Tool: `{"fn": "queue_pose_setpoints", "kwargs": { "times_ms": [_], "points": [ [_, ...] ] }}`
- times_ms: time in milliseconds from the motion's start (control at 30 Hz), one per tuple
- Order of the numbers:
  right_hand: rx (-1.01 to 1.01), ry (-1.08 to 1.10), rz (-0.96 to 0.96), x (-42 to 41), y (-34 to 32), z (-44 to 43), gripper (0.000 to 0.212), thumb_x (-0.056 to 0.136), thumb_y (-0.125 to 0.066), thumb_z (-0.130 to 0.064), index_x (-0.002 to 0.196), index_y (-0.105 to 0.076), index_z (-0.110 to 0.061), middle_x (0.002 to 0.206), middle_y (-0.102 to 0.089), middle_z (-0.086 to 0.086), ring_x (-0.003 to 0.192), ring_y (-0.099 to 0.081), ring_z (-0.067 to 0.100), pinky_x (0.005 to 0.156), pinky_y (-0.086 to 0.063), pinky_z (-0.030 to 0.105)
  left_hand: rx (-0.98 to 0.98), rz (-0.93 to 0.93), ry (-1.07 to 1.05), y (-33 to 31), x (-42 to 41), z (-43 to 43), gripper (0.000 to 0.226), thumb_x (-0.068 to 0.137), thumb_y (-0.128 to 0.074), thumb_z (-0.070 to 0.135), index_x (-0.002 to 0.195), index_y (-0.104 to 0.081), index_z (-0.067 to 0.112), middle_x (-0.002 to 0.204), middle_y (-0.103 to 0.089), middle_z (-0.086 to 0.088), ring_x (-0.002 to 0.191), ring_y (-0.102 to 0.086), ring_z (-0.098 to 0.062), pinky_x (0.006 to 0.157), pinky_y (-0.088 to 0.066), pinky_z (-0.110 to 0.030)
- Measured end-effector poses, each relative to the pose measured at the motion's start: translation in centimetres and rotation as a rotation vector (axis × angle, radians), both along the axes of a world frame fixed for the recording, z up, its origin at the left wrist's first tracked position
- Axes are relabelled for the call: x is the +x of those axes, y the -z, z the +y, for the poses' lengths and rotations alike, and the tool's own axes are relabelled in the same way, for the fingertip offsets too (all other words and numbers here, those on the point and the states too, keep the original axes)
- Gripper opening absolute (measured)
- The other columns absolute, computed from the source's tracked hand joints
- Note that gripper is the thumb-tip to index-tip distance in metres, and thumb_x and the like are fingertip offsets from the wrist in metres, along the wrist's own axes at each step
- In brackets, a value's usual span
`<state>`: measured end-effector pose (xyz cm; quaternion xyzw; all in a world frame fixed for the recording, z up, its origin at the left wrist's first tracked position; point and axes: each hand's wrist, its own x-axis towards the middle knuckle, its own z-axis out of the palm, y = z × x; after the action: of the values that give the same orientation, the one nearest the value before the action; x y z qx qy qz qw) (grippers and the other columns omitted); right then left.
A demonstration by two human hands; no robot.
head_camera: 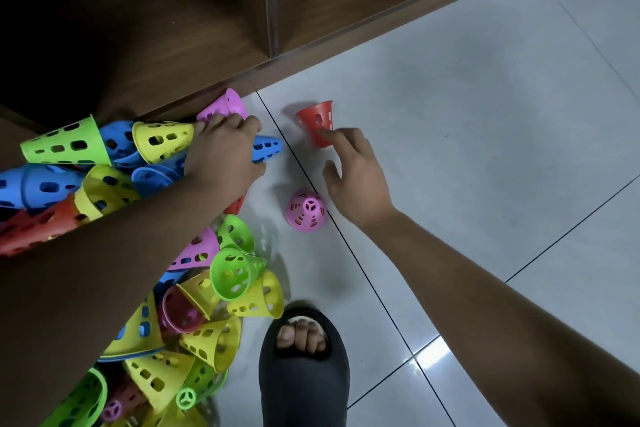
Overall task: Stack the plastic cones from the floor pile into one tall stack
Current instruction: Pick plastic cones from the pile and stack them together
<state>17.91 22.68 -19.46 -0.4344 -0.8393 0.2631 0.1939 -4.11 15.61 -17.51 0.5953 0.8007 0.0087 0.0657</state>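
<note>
A pile of perforated plastic cones [180, 291] in green, yellow, blue, red and pink covers the floor at the left. My left hand [225, 152] rests on the pile's far end, fingers closed over a blue cone [266, 148] lying on its side. A red cone [317, 123] stands apart on the tile, wide end up and tilted. My right hand [356, 173] hovers beside it with fingers spread, the index fingertip touching its lower part. A pink cone [307, 210] stands narrow end up just below that hand.
A dark wooden shelf unit [242, 28] runs along the back, its base edge touching a pink cone [225, 106]. My foot in a black slipper [304, 367] stands at the bottom centre. Pale floor tiles [485, 114] stretch to the right.
</note>
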Motion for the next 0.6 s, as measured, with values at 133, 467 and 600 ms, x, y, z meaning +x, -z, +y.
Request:
{"fn": "queue_pose_setpoints", "kwargs": {
  "times_ms": [133, 467, 600],
  "points": [
    [0.138, -0.081, -0.103, -2.6, 0.0, 3.9, 0.068, 0.080, -0.048, 0.004, 0.141, -0.060, -0.024, 0.145, -0.052, 0.003, 0.105, -0.057, 0.034, 0.091, -0.054, 0.042, -0.058, 0.050, 0.059, 0.3, 0.5, 0.1, 0.060, 0.077, -0.084, 0.042, 0.127, -0.060, 0.018, 0.115, -0.069, -0.012, 0.113, -0.057, -0.037, 0.098, -0.040, -0.048],
    [0.187, -0.098, -0.258, -2.5, 1.4, 6.2, 0.042, 0.098, -0.055, -0.014, 0.140, -0.059, -0.015, 0.122, -0.064, 0.006, 0.104, -0.055, 0.033, 0.088, -0.053, 0.048, 0.033, -0.032, -0.024, 0.2, 0.5, -1.0, 0.058, 0.075, -0.078, 0.045, 0.123, -0.068, 0.014, 0.110, -0.063, -0.016, 0.106, -0.057, -0.039, 0.096, -0.042, -0.050],
    [0.072, -0.017, -0.138, -3.0, 1.5, 5.5, 0.036, 0.099, -0.063, -0.025, 0.132, -0.060, -0.012, 0.120, -0.065, 0.009, 0.107, -0.059, 0.032, 0.087, -0.055, 0.045, 0.153, -0.176, -0.114, -0.1, 1.6, -2.5, 0.052, 0.075, -0.082, 0.039, 0.119, -0.068, 0.015, 0.110, -0.061, -0.010, 0.100, -0.060, -0.038, 0.088, -0.048, -0.050]
  ]
}}
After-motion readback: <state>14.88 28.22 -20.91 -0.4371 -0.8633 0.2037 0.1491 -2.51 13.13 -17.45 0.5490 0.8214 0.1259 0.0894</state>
